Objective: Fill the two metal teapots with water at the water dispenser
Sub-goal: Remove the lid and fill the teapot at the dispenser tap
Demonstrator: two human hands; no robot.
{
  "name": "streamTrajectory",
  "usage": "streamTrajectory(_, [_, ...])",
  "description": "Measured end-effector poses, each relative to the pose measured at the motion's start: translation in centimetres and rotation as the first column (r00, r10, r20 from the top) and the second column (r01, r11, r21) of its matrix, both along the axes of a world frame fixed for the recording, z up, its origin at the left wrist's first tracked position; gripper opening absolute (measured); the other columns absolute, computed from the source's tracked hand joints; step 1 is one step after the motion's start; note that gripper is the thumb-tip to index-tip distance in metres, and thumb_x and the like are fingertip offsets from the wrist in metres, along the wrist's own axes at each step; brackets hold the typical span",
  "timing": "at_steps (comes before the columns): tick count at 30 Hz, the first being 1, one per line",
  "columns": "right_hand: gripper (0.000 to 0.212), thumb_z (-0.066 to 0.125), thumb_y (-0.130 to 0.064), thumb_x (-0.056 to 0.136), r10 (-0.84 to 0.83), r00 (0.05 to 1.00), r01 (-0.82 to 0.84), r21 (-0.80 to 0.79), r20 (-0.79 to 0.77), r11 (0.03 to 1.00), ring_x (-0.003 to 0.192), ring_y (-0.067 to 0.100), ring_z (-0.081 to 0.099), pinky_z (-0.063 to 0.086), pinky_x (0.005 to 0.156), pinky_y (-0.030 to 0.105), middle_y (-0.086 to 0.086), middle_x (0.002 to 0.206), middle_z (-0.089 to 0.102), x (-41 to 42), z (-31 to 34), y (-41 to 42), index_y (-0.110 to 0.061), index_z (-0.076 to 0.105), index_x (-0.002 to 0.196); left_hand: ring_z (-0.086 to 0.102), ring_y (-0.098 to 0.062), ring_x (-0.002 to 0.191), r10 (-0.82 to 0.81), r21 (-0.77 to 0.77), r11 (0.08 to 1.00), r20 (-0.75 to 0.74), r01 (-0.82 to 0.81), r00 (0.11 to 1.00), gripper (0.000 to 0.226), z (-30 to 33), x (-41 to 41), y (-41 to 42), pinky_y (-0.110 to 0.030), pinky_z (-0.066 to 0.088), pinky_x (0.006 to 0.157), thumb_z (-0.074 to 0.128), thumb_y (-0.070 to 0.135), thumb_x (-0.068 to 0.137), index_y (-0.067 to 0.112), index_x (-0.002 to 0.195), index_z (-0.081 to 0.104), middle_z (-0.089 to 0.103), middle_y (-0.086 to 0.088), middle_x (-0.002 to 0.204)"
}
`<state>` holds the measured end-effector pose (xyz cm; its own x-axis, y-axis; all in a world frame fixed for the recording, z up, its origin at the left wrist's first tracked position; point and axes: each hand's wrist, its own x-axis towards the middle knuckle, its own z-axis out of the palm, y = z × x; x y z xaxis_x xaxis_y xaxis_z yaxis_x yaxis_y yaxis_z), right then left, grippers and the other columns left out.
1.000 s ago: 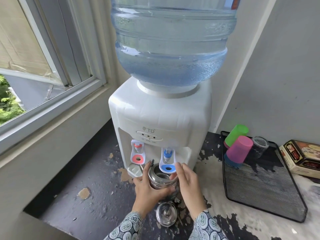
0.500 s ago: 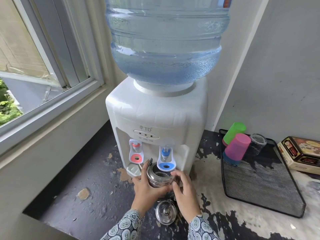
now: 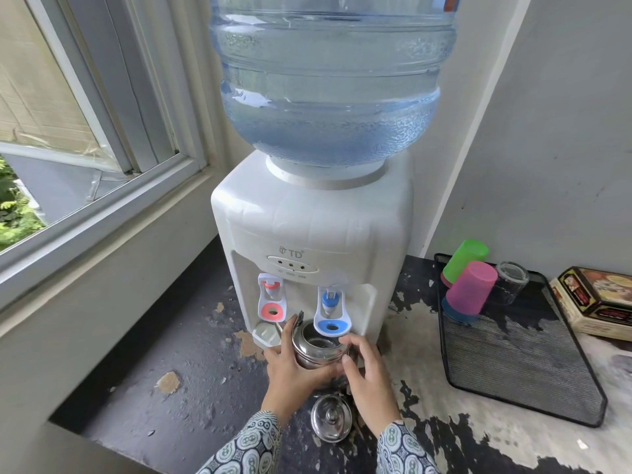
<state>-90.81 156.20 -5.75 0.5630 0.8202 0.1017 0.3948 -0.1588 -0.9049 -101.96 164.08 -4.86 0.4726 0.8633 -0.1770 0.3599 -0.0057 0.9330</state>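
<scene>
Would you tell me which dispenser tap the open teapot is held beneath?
The blue tap, on the right; the red tap stands left of the teapot.

Black mesh tray [image 3: 519, 378] with green cup [image 3: 466, 256], pink cup [image 3: 472, 290], glass [image 3: 511, 282]; printed box [image 3: 602, 302] beside; window [image 3: 68, 131] left

**Polished steel, glossy plastic, peeling paint**

A shiny, mirror-smooth metal teapot [image 3: 316, 350] sits against the glossy white plastic water dispenser [image 3: 311, 241], under a clear, ribbed plastic bottle [image 3: 328, 80]. Its polished metal lid [image 3: 331, 419] lies on a counter [image 3: 191, 364] of matt dark paint, chipped and flaking to pale patches. Smooth plastic cups [image 3: 470, 289] rest in a black wire-mesh tray [image 3: 519, 364]. Patterned cloth sleeves [image 3: 246, 449] frame the bottom edge.
</scene>
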Motion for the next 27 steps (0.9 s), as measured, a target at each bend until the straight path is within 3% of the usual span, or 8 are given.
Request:
streamTrajectory(9, [0.032, 0.048, -0.002, 0.087, -0.009, 1.000, 0.009, 0.001, 0.006, 1.000, 0.108, -0.013, 0.042, 0.032, 0.086, 0.000, -0.004, 0.116, 0.053, 0.00, -0.06, 0.05, -0.031, 0.053, 0.100, 0.030, -0.028, 0.124, 0.002, -0.004, 1.000, 0.003, -0.002, 1.000, 0.102, -0.15, 0.01, 0.24, -0.040, 0.032, 0.106, 0.083, 0.060, 0.035, 0.073, 0.112, 0.017, 0.027, 0.000, 0.114])
streamTrajectory(20, [0.046, 0.049, -0.003, 0.087, -0.009, 1.000, 0.009, 0.022, -0.004, 1.000, 0.109, -0.016, 0.041, 0.033, 0.087, -0.001, -0.008, 0.115, 0.052, 0.22, -0.42, 0.01, -0.048, 0.049, 0.095, 0.030, -0.028, 0.124, 0.014, -0.009, 1.000, -0.007, -0.014, 1.000, 0.108, -0.58, 0.09, 0.36, -0.040, 0.031, 0.106, 0.082, 0.062, 0.033, 0.069, 0.118, 0.016, 0.026, 0.000, 0.111])
streamTrajectory(25, [0.037, 0.049, -0.002, 0.087, 0.016, 1.000, -0.016, 0.016, -0.018, 1.000, 0.110, -0.015, 0.040, 0.037, 0.097, 0.016, -0.004, 0.118, 0.053, 0.34, -0.04, -0.07, -0.036, 0.053, 0.099, 0.030, -0.028, 0.123, 0.013, -0.009, 1.000, 0.001, -0.013, 1.000, 0.108, -0.66, 0.09, 0.44, -0.040, 0.030, 0.106, 0.083, 0.061, 0.034, 0.070, 0.117, 0.015, 0.026, 0.000, 0.112])
streamTrajectory(27, [0.039, 0.048, -0.002, 0.087, 0.016, 1.000, -0.015, 0.018, -0.025, 1.000, 0.110, -0.015, 0.040, 0.037, 0.099, 0.018, -0.005, 0.118, 0.052, 0.37, -0.06, -0.07, -0.039, 0.052, 0.098, 0.030, -0.028, 0.123, 0.014, -0.008, 1.000, 0.001, -0.014, 1.000, 0.107, -0.72, 0.09, 0.45, -0.038, 0.030, 0.105, 0.083, 0.060, 0.034, 0.071, 0.116, 0.015, 0.026, 0.000, 0.111])
